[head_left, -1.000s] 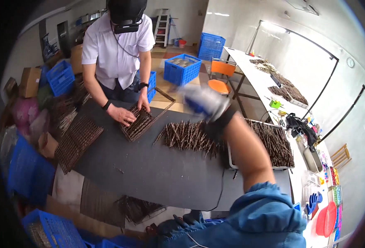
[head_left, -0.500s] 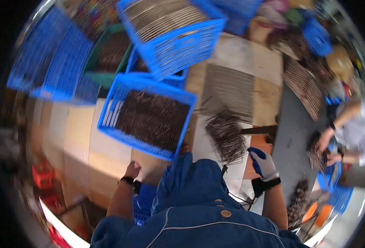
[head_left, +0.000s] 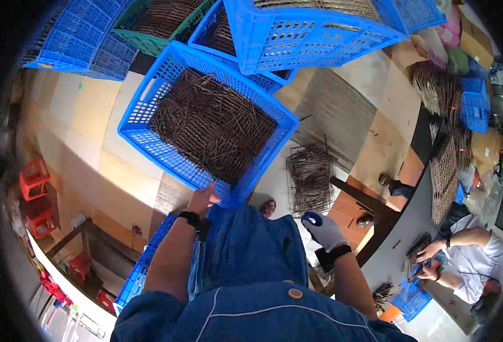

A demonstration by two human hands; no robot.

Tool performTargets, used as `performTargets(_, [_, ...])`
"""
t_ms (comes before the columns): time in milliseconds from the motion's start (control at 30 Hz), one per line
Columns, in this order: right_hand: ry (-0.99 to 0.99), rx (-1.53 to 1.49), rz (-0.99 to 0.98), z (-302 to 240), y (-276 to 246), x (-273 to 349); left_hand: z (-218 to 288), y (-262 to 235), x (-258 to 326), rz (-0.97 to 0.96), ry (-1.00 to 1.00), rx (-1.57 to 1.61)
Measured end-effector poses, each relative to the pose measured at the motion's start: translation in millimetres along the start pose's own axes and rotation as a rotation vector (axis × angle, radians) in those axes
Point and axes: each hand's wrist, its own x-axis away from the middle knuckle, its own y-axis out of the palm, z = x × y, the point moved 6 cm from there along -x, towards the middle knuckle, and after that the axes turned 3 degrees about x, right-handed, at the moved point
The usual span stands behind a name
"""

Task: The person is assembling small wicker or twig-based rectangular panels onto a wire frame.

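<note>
My bare left hand [head_left: 202, 198], with a dark band at the wrist, is at the near rim of a blue plastic crate [head_left: 140, 149]. Its fingers bend over the rim at the near corner. Inside the crate lies a heap of thin dark-brown ridged rods [head_left: 211, 122]. My right hand [head_left: 324, 231] wears a white glove with blue fingertips. Its fingers curl in toward the thumb, and nothing shows between them. Just beyond that hand, on the floor, sits a loose pile of the same rods [head_left: 309, 178].
A taller blue crate [head_left: 320, 43] and a green crate [head_left: 149, 43] stand beyond. Right, a co-worker [head_left: 473, 251] handles rods at a grey table [head_left: 391, 245]. A dark table leg [head_left: 365, 199] juts near the floor pile. Red stools [head_left: 35, 179] stand far left.
My left hand has come forward and right to the crate's rim. The gloved right hand has moved left, its fingers more curled. The view has shifted, and the crates appear nearer.
</note>
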Motion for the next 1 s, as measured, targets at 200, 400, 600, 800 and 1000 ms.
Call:
performTargets(200, [0.061, -0.182, -0.062, 33.4, 26.7, -84.2, -22.7, -0.3, -70.7, 0.192, -0.311, 0.5])
performTargets(400, [-0.189, -0.363, 0.507, 5.1, 28.5, -235.1, -3.4, -29.9, -213.9, -0.094, 0.137, -1.131])
performTargets(600, [-0.499, -0.162, 0.994, -95.3, -25.1, -335.2, 59.7, -31.3, -336.1, 0.424, 0.371, -0.482])
performTargets(800, [-0.498, -0.255, 0.987, -99.3, -18.6, -359.4, 92.1, 18.8, -384.4, 0.666, 0.216, -1.15])
performTargets(1000, [-0.55, -0.242, 0.992, -98.0, -17.4, -359.1, 83.8, 30.1, -384.4, 0.571, 0.22, -1.067])
